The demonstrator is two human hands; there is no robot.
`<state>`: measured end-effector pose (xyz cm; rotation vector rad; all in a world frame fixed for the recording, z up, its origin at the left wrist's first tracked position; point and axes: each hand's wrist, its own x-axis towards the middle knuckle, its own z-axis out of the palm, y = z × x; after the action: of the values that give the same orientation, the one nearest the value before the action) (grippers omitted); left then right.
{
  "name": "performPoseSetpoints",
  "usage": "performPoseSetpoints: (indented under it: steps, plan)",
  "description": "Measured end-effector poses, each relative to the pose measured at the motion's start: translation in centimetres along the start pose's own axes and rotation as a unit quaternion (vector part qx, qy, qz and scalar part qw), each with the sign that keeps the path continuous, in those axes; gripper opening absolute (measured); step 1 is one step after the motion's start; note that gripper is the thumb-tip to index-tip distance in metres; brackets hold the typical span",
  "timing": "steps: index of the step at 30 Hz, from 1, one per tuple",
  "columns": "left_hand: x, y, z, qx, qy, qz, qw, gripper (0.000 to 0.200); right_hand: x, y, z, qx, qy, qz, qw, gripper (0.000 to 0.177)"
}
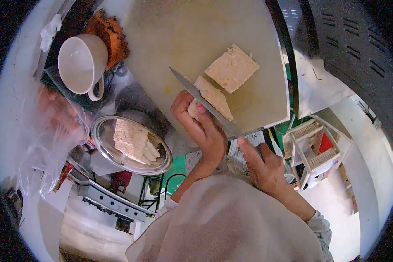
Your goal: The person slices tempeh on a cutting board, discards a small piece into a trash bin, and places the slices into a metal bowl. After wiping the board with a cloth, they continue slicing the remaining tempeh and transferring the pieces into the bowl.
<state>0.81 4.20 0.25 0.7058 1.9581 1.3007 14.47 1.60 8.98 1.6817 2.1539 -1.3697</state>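
My right hand (266, 168) is closed round the handle end of a kitchen knife (212, 110); the handle itself is mostly hidden in the fingers. The blade points up and left, lying across a pale, beany piece of tempeh (215, 97) on the cutting board (170, 35). Bent fingers of my left hand (201, 124) grip that piece on the near side of the blade, with a fingertip close to the metal. Just beyond lies a second tempeh block (232, 68), apart from both hands.
Left of the board, a steel bowl (102, 150) holds more tempeh pieces (133, 139). A white mug (81, 63) stands farther up beside a brown scalloped-edged item (111, 37). Clear plastic (48, 135) hangs at far left. A white rack (312, 146) is lower right; a dark vented panel (351, 35) is upper right.
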Motion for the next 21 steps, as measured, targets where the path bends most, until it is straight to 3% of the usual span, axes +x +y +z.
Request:
performPoseSetpoints:
  steps: [11, 13, 21]
  plan:
    - [-0.1, 0.2, -0.2, 0.060, -0.006, 0.013, 0.998, 0.033, 0.9, 0.5, 0.6, -0.005, 0.015, -0.002, 1.000, 0.063]
    - [-0.1, 0.2, -0.2, 0.060, -0.003, 0.011, 0.998, 0.034, 1.2, 0.5, 0.6, 0.005, 0.053, -0.061, 0.997, 0.060]
    - [-0.1, 0.0, 0.1, 0.015, 0.006, 0.003, 1.000, 0.035, 2.3, 1.2, 1.6, -0.007, 0.079, -0.065, 0.995, 0.057]
